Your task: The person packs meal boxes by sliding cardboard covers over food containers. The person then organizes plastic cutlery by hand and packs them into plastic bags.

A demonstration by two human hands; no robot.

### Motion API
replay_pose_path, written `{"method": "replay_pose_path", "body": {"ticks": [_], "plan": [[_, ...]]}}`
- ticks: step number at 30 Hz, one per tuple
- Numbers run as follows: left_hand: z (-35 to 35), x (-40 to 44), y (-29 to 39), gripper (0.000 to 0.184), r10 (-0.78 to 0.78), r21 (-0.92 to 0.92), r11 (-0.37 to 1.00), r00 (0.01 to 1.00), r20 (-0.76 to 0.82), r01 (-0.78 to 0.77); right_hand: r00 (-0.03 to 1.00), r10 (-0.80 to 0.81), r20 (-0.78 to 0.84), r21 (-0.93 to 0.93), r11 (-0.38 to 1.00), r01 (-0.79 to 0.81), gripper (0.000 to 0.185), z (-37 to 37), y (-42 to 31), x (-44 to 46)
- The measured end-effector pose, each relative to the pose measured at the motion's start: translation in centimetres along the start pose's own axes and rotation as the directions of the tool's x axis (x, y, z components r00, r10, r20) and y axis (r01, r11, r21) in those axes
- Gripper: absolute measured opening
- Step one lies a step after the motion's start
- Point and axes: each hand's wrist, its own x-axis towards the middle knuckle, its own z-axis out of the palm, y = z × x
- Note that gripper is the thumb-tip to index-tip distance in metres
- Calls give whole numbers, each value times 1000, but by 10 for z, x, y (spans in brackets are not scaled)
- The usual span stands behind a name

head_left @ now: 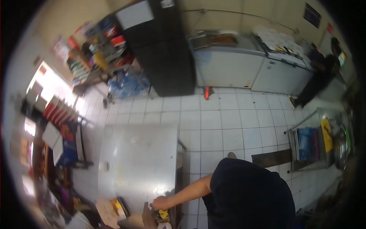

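My left arm reaches out to the left from a dark sleeve, over the corner of a metal table [141, 152]. At its end my left hand [160, 203] looks closed, with the fingers curled down by the upper edge of a brown cardboard flap [148, 216]. What the fingers hold, if anything, is too small to make out. Just below the hand lie yellow pieces [164, 214] beside the flap. Further left on the table is an opened cardboard box [108, 212] near a dark container with yellow contents [117, 207]. My right hand is out of view.
Across the tiled floor stand a dark refrigerator [164, 57] and white chest freezers [230, 68]. A person in dark clothes [318, 78] is by the far right wall. A metal cart [310, 149] stands right, a dark mat [270, 158] beside it. Bagged bottles [129, 84] sit far left.
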Motion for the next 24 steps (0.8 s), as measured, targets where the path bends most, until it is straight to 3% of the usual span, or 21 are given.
{"method": "replay_pose_path", "body": {"ticks": [4,7,9,11,13,15,19,22,23,24], "plan": [[163,-50,25,76,15,-5,1000,976,217,-14,953,193,-233,142,976,-163,20,-115,86,-142],[289,-116,42,75,1,9,1000,929,370,-5,859,227,-459,141,973,-181,20,-195,170,-263],[370,-157,54,75,18,19,999,886,463,-31,795,375,-476,173,927,-333,23,-266,207,-352],[432,-195,64,74,21,42,998,833,553,-52,712,581,-395,307,813,-494,32,-341,227,-447],[476,-230,65,74,-5,76,996,786,618,-54,599,629,-495,256,765,-591,36,-373,258,-522],[507,-259,62,73,-36,136,988,747,663,-73,397,704,-589,372,672,-640,48,-381,312,-590],[548,-297,38,73,-179,376,913,670,721,-161,86,750,-655,560,559,-612,32,-404,395,-742],[594,-321,-2,72,-338,572,774,587,736,-271,-60,746,-663,638,522,-566,21,-441,446,-845],[622,-333,-22,72,-369,596,741,554,746,-309,-91,714,-694,623,532,-573,20,-457,473,-884],[668,-345,-82,69,-212,393,891,560,801,-225,-124,679,-723,607,541,-582,19,-473,504,-921]]}}
